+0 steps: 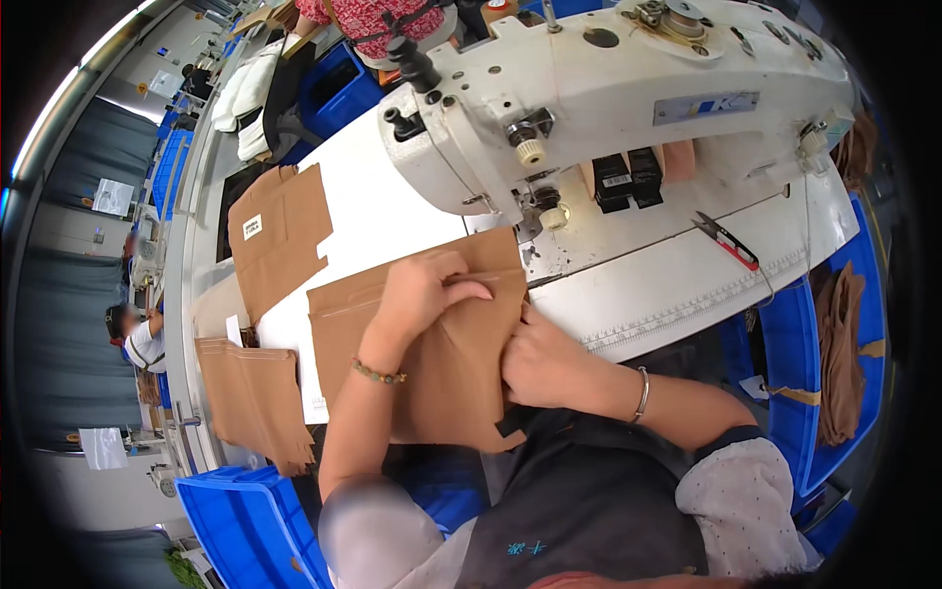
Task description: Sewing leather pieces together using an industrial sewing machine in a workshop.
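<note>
Right now my left hand (422, 294) lies flat on the brown leather panel (432, 344), fingers curled over its upper edge and pinching the fold just in front of the needle area of the white sewing machine (589, 108). My right hand (545, 363) grips the panel's right edge, fingers closed on it, thumb tucked under where I cannot see it. The panel sits at the near edge of the white bench (677, 285), partly hanging off toward my lap.

To do this well, I judge the fold should be kept crisp and square to the presser foot, with the left hand pressing lightly while the right feeds the edge evenly, fingertips kept clear of the needle.

Another brown cut piece (280, 231) lies toward the bench's left edge, and a stack of similar pieces (255, 398) hangs off its near-left corner. Red-handled thread snips (728, 240) rest on the right side of the bench, well apart from both hands. Blue bins (245, 525) stand below.
</note>
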